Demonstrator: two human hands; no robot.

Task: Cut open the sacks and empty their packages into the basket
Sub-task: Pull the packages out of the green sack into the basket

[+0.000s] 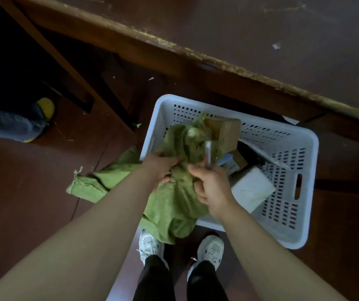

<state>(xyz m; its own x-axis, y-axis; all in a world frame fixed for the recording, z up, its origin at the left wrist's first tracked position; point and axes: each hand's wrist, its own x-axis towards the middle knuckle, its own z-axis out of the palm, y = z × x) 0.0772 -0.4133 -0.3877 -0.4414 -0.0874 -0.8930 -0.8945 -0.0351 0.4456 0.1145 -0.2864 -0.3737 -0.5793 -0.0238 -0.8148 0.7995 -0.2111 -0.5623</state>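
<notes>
A green woven sack [174, 200] hangs over the near-left rim of the pale plastic basket [287, 213], its top bunched inside the basket. My left hand [160, 165] grips a fold of the sack's upper part. My right hand [209, 183] holds a knife [207, 154], blade pointing away from me into the sack's gathered mouth, and also pinches sack cloth. Inside the basket lie a brown cardboard box [226, 129], a white package [252, 190] and several smaller packages [235, 162]. A second green sack [100, 181] lies flat on the floor at the left.
A dark wooden table [261, 35] with a worn edge runs diagonally above the basket. Another person's leg and yellow-soled shoe [43, 109] are at the far left. My two white shoes [180, 250] stand just below the basket on the reddish floor.
</notes>
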